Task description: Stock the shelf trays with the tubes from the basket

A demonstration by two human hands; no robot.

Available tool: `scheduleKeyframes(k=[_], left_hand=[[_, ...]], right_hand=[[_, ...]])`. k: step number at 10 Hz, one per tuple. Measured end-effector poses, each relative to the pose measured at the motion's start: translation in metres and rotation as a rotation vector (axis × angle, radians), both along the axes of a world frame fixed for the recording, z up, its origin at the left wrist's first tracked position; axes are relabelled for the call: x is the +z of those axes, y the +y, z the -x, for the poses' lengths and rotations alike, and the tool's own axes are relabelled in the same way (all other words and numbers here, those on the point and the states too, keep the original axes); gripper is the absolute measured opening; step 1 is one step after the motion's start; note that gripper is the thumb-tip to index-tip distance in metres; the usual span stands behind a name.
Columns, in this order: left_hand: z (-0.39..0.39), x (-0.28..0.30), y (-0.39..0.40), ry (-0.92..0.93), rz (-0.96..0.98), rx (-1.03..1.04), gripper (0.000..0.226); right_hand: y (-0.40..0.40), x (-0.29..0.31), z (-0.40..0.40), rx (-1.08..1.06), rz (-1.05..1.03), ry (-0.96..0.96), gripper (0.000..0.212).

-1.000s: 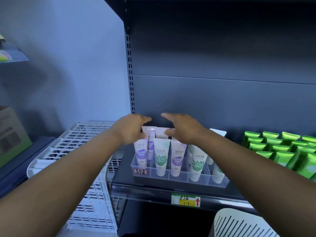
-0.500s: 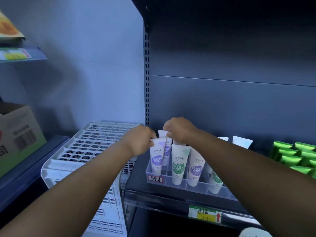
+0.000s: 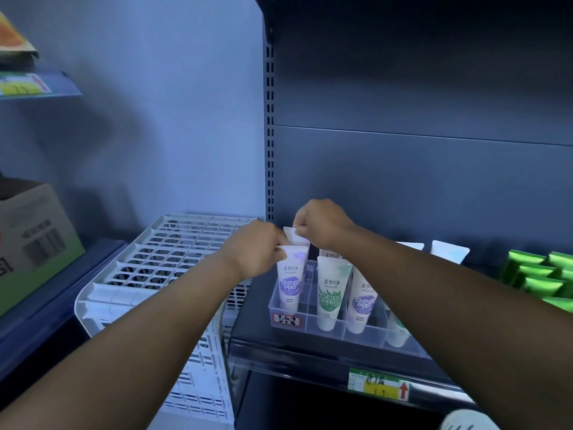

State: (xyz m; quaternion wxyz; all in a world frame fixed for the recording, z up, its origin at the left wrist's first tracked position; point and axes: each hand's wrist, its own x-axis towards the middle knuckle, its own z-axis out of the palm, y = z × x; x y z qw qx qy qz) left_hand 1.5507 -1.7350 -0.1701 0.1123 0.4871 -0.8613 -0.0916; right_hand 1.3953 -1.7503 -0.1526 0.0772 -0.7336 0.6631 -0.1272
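1. The dark shelf [image 3: 257, 324] runs under both hands, and a white slatted crate [image 3: 173, 262] stands on end to the left of the left fingers.
2. The clear divided tray [image 3: 310, 321] sits on the shelf directly below the fingers, its front row holding upright tubes. Green packs [image 3: 533, 280] lie well to the right of the right fingers.
3. The left hand [image 3: 254, 249] has its fingers curled shut on the crimped top edge of the front purple tube [image 3: 290, 280], which stands cap-down in the tray's leftmost compartment.
4. The right hand [image 3: 322, 225] is closed in a pinch on the top of the rear tube [image 3: 293, 235], just behind the front one and just beyond the left fingers. Its lower part is hidden, so whether it is fully seated cannot be told.
5. A green-print tube [image 3: 330, 293] and another purple tube [image 3: 362, 299] stand below the right fingers, in the next compartments.
6. Judged from their look, the tubes are light, soft-walled plastic that would dent under a hard squeeze, and smooth enough to slip. The flat crimped seam is the stiffest part, so a pinch there suits guiding a tube straight down between the dividers.
7. The basket is not clearly in view.
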Motion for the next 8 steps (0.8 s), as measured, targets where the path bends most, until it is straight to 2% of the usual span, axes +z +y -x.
scheduleKeyframes(k=[2, 4, 5, 6, 7, 8], left_hand=[[0.0, 0.0, -0.001, 0.029, -0.012, 0.002, 0.018], [0.002, 0.003, 0.001, -0.032, -0.006, 0.016, 0.018], [0.003, 0.006, 0.004, -0.085, 0.019, 0.017, 0.021], [0.003, 0.014, 0.008, -0.117, 0.039, 0.032, 0.034], [0.005, 0.028, 0.016, -0.154, 0.087, 0.051, 0.049], [0.012, 0.042, 0.029, -0.175, 0.096, 0.063, 0.054]], right_hand=[[0.001, -0.002, -0.001, -0.012, -0.014, -0.014, 0.017], [0.004, -0.003, 0.001, 0.0, -0.018, 0.005, 0.016], [0.011, -0.001, 0.006, 0.015, 0.012, 0.013, 0.037], [0.023, 0.008, 0.01, 0.027, 0.007, 0.067, 0.03], [0.035, 0.018, 0.022, 0.02, -0.017, 0.146, 0.043], [0.054, 0.029, 0.034, -0.007, 0.004, 0.171, 0.057]])
